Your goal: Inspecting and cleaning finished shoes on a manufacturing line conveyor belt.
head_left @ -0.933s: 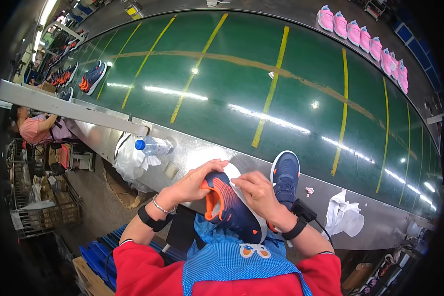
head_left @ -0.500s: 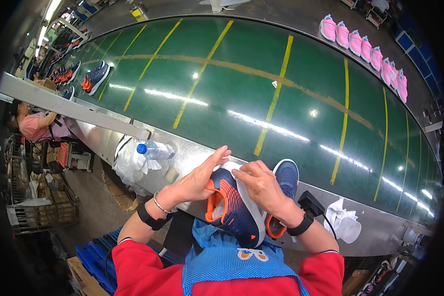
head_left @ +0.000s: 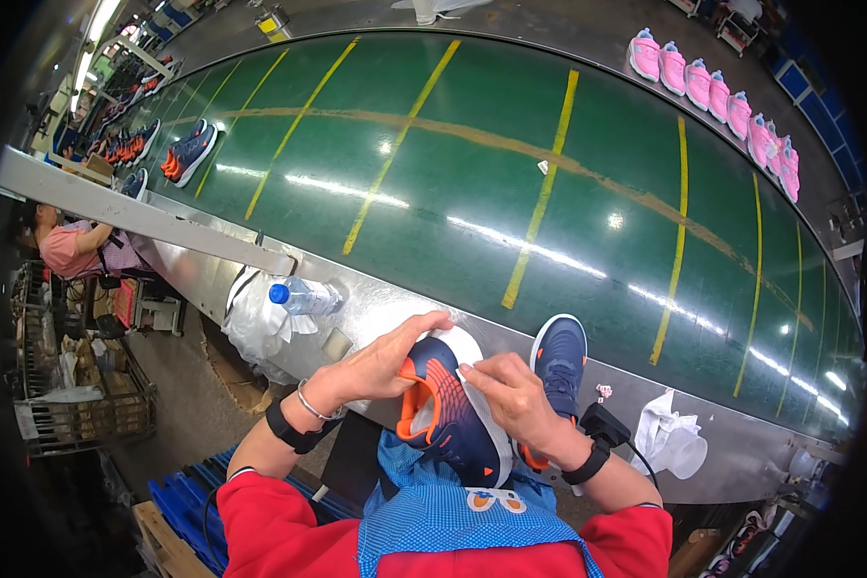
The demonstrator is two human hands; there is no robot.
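Note:
A navy sneaker with an orange collar and white sole is tilted on its side before me, above my blue apron. My left hand steadies it from the left, fingers along the toe end and thumb near the orange opening. My right hand is pinched at the edge of the white sole; anything between its fingertips is too small or hidden to name. Just beyond that hand, a second navy sneaker lies at the belt edge, its heel end partly covered by my right hand.
A green conveyor belt with yellow lines runs across. On the metal ledge stand a blue-capped bottle, a black device with a cable, and crumpled white paper. Pink sneakers line the far side. A co-worker sits left.
My left fingers have come down closer to the sneaker's toe. My right hand has shifted slightly down along the sole edge. Small pale scraps now show beside the black device.

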